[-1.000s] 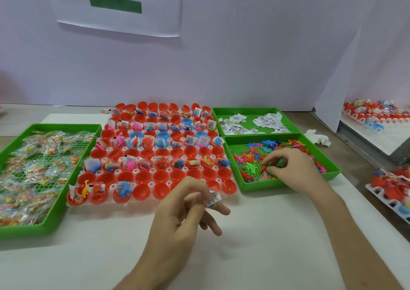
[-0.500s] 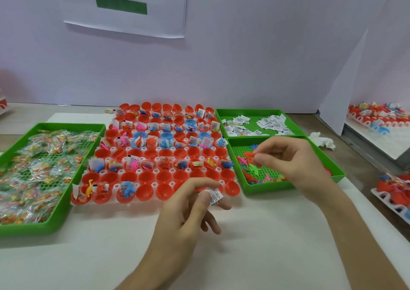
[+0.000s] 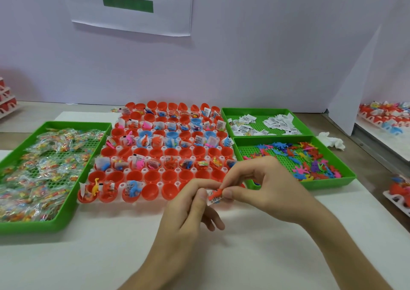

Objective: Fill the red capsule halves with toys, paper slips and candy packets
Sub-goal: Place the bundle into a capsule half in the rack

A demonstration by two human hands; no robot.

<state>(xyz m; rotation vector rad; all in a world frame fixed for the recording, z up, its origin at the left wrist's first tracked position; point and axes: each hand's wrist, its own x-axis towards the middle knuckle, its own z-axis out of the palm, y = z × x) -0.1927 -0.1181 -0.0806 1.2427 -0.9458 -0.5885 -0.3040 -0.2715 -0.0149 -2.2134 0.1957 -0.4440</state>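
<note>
A small red toy point(image 3: 217, 193) and a printed paper slip point(image 3: 213, 198) sit together at the centre of the frame, pinched between both hands just in front of the near edge of the capsule rack point(image 3: 164, 156). The left hand point(image 3: 190, 212) comes up from the bottom centre, thumb and forefinger closed on the slip, its other fingers curled loosely below. The right hand point(image 3: 261, 185) reaches in from the lower right, thumb and forefinger closed on the toy's right end.

Behind them the rack holds rows of red capsule halves point(image 3: 150, 191). Several in the nearest row are empty; three at its left end hold toys and slips. The row behind that is empty, and rows further back are partly filled, with a few blue halves point(image 3: 172, 135) among them.

At the left of the frame a green tray point(image 3: 28, 225) is heaped with clear candy packets point(image 3: 44, 167). Right of the rack lie two more green trays: the far one point(image 3: 261, 112) holds white slips point(image 3: 277, 121), the near one point(image 3: 328, 182) holds mixed coloured toys point(image 3: 310, 163). A crumpled white tissue point(image 3: 331, 142) lies beyond them. All rests on a white table point(image 3: 88, 256). A paper sign point(image 3: 133, 3) hangs on the wall in the upper part of the frame.
</note>
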